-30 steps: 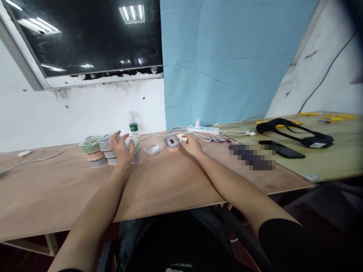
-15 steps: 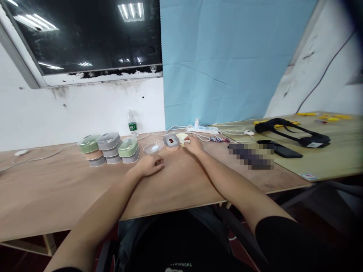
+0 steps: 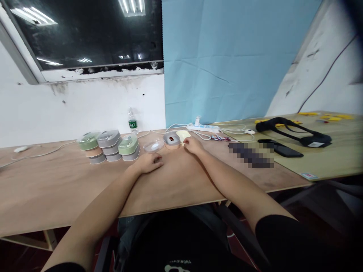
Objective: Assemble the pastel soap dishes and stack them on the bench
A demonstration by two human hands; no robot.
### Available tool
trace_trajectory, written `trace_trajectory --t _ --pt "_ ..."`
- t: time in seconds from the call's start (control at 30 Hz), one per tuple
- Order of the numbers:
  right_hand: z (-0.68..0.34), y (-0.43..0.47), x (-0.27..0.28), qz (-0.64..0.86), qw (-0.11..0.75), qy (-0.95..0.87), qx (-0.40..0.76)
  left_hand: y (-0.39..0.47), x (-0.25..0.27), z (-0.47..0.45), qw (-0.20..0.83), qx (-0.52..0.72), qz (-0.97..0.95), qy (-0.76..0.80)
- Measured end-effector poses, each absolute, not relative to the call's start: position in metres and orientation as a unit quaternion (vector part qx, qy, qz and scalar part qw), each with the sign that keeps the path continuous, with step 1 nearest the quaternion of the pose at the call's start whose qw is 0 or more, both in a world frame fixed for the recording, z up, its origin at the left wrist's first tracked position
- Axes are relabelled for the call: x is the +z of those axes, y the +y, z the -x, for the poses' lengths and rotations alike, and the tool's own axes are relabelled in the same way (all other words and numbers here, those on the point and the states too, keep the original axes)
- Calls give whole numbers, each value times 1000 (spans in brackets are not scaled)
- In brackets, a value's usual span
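Observation:
My right hand (image 3: 194, 146) is closed in a pinch at the near edge of a pale yellow, flat, roundish piece (image 3: 183, 134). That piece lies just right of a round container (image 3: 171, 138) with a peach base, a grey inside and a small dark red thing in it. My left hand (image 3: 149, 162) rests on the table, fingers loosely bent and apart, with nothing in it. Right behind it lies a clear plastic lid (image 3: 153, 146) with a white centre.
Stacked green, grey and peach containers (image 3: 109, 140) with clear lids stand at the left. Behind them is a water bottle (image 3: 132, 122). A power strip (image 3: 203, 128) with white cables lies along the wall. Rightward are a black phone-like slab (image 3: 286, 149) and a black strap-shaped device (image 3: 314, 139).
The pale yellow piece has shifted or tilted slightly under my right fingers, its outline now less round. My left hand has stayed in place. The view has moved slightly.

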State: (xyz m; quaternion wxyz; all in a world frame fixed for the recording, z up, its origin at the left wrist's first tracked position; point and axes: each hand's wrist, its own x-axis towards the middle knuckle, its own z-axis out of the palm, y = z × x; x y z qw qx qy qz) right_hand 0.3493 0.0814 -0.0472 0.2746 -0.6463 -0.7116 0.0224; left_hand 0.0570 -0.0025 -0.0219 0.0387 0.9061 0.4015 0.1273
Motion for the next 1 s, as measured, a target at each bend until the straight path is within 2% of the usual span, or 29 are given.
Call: trace_trajectory --t 0.1,0.3,0.43,0.53,0.6,0.7,0.8,0.9,1.0 --pt "-349 83 -45 650 316 -690 38 -2 -23 -57 39 132 -906 399" --pt "-346 82 -34 619 522 -585 -37 1 -24 -54 61 144 -905 396" --pt "-340 70 -24 550 591 -586 -62 1 -27 -53 75 179 -892 409" --pt "-326 58 -18 493 614 -617 -17 0 -28 -54 61 255 -871 415" --pt "-314 51 -16 463 618 -632 67 -1 -26 -55 53 326 -847 416" --pt "-296 46 -18 459 577 -634 234 -4 -20 -56 51 394 -819 415" --pt "-288 44 -26 484 446 -672 341 -5 -16 -57 48 346 -834 426" --pt "-290 41 -31 481 290 -777 283 -4 -19 -58 43 233 -867 438" --pt "-294 38 -29 504 215 -824 145 -2 -23 -59 46 182 -882 433"
